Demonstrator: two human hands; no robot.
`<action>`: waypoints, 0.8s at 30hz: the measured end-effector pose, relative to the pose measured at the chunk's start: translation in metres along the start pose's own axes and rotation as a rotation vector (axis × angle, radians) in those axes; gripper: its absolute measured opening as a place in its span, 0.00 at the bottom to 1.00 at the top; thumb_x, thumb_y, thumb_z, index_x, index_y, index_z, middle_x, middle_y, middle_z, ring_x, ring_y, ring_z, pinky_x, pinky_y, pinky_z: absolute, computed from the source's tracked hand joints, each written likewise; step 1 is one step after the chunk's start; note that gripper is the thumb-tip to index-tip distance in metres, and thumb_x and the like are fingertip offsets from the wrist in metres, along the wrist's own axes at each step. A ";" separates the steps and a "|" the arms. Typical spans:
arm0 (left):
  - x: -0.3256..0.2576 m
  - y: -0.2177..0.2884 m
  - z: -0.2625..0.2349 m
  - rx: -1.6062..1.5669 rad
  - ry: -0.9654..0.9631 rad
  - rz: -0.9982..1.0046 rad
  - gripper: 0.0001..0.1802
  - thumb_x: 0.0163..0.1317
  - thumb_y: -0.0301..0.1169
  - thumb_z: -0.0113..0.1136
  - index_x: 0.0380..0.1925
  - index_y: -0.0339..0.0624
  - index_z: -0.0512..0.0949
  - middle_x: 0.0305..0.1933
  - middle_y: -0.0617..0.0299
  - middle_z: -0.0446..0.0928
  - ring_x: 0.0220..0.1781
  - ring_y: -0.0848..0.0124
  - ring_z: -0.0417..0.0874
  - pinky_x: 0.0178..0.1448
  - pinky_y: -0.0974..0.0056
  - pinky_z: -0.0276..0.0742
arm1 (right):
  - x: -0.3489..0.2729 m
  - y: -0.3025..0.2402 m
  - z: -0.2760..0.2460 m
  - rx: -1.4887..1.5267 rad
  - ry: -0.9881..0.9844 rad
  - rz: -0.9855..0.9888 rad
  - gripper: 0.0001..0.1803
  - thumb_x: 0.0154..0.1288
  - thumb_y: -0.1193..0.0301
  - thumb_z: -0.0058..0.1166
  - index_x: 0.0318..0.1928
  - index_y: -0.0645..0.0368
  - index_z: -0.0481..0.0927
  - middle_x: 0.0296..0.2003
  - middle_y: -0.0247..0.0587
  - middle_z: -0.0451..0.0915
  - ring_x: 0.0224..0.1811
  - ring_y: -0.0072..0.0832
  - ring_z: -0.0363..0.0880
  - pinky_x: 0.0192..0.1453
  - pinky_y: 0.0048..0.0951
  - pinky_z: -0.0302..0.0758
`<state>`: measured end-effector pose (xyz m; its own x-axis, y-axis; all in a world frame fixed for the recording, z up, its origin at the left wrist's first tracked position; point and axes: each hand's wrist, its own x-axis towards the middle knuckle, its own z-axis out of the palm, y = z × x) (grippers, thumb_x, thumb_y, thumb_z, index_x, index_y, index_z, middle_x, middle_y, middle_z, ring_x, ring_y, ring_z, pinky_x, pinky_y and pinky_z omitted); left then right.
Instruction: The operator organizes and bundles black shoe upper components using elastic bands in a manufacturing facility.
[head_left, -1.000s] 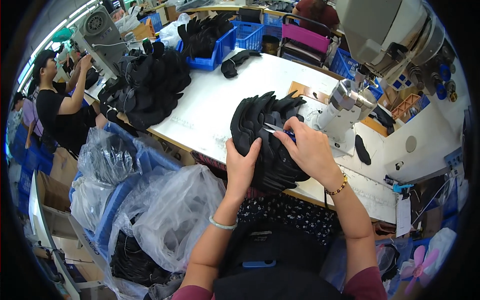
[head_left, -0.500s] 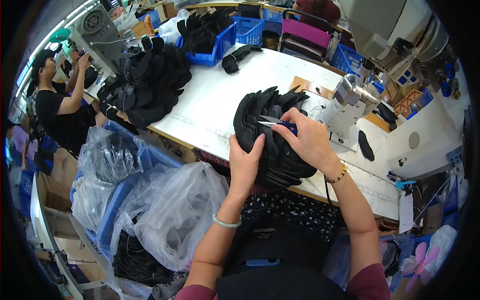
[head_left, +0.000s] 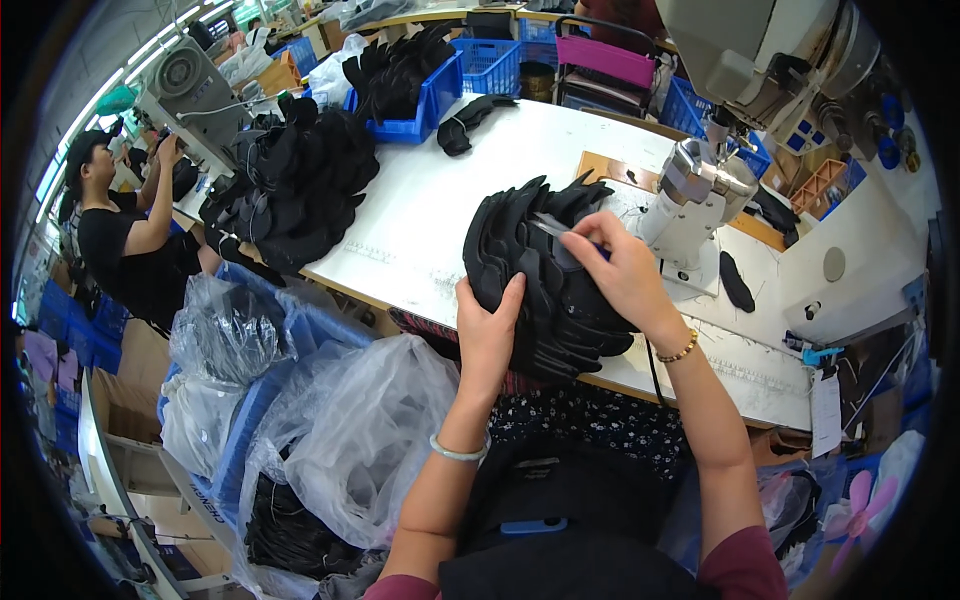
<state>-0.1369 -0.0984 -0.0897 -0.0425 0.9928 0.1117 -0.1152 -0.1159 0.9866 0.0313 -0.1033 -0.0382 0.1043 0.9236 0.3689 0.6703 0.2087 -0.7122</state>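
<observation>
A thick bundle of black curved fabric pieces (head_left: 530, 285), which look like shoe uppers, leans over the front of the white table. My left hand (head_left: 490, 325) grips its left side, thumb laid across the layers. In my right hand (head_left: 620, 270) are thread snips (head_left: 549, 224) with pale metal blades and a dark blue handle, mostly hidden by the fingers. The blades point left, over the upper layers of the bundle. Whether they touch a thread cannot be made out.
A sewing machine (head_left: 690, 200) stands right of the bundle, one loose black piece (head_left: 736, 282) beside it. At the left lies a big black heap (head_left: 290, 190); behind it is a filled blue bin (head_left: 420, 115). Plastic bags (head_left: 370, 430) fill a crate near my left arm. A person (head_left: 125, 225) works far left.
The snips have swung from pointing left to pointing up and left, and their blades now look closer together. My left hand keeps its hold on the bundle. The view has shifted slightly.
</observation>
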 end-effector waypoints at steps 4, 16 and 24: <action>0.002 -0.005 -0.003 0.014 0.003 0.017 0.27 0.59 0.36 0.62 0.48 0.24 0.66 0.45 0.47 0.76 0.46 0.65 0.78 0.52 0.65 0.72 | -0.034 0.002 -0.038 -0.041 0.100 0.084 0.15 0.63 0.60 0.56 0.39 0.60 0.75 0.27 0.44 0.78 0.27 0.33 0.78 0.33 0.29 0.72; 0.001 -0.007 -0.006 -0.037 0.026 -0.060 0.28 0.61 0.40 0.61 0.49 0.25 0.67 0.48 0.47 0.76 0.48 0.65 0.77 0.52 0.67 0.72 | -0.126 0.067 -0.115 -0.653 0.108 0.063 0.13 0.60 0.67 0.57 0.41 0.64 0.77 0.44 0.50 0.73 0.45 0.44 0.74 0.48 0.36 0.70; 0.000 0.022 -0.003 -0.441 -0.190 -0.264 0.32 0.71 0.51 0.37 0.55 0.29 0.67 0.52 0.51 0.75 0.52 0.68 0.77 0.56 0.67 0.73 | -0.012 0.014 -0.039 -0.121 0.004 -0.090 0.22 0.67 0.64 0.49 0.49 0.75 0.70 0.47 0.62 0.71 0.50 0.54 0.72 0.53 0.40 0.70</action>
<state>-0.1422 -0.1011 -0.0683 0.2191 0.9730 -0.0728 -0.5049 0.1770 0.8449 0.0680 -0.1236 -0.0297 0.0429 0.9017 0.4302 0.7608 0.2496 -0.5990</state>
